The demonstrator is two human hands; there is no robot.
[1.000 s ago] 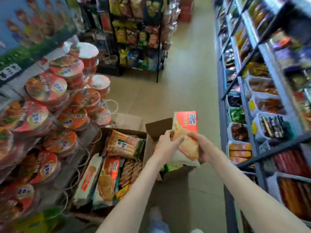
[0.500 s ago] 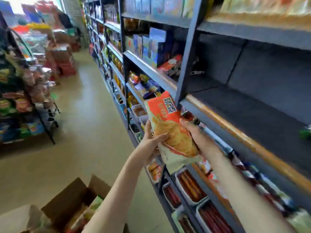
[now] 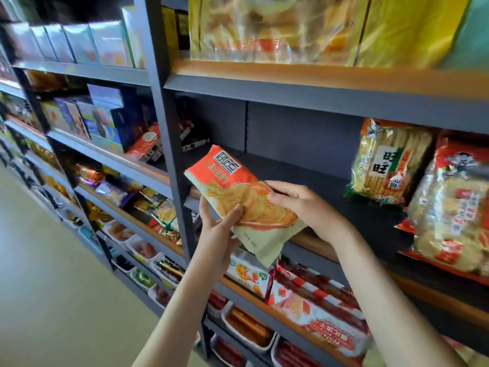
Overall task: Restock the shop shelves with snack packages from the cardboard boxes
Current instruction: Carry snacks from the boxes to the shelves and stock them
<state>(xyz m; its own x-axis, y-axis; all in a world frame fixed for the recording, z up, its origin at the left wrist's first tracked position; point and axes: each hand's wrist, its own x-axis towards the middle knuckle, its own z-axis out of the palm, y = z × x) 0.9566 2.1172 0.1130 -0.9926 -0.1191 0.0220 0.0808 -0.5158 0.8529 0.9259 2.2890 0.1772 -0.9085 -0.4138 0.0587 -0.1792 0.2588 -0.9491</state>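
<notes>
Both hands hold one snack package (image 3: 232, 192), orange-red on top with pale green ends and a picture of round crackers. My left hand (image 3: 219, 229) grips its lower left edge from underneath, thumb on the front. My right hand (image 3: 301, 205) clasps its right side. The package is tilted, top end pointing up-left, in front of the dark shelf (image 3: 304, 178), whose left part is bare. The cardboard boxes are out of view.
Rice cracker bags (image 3: 386, 160) and larger red bags (image 3: 455, 215) stand on the same shelf to the right. A grey upright post (image 3: 169, 144) is just left of the package. Stocked shelves sit above and below; the aisle floor (image 3: 47, 260) lies left.
The view swung from the boxes on the floor up to the shelves. The package rose with both hands and now sits closer to the bare shelf.
</notes>
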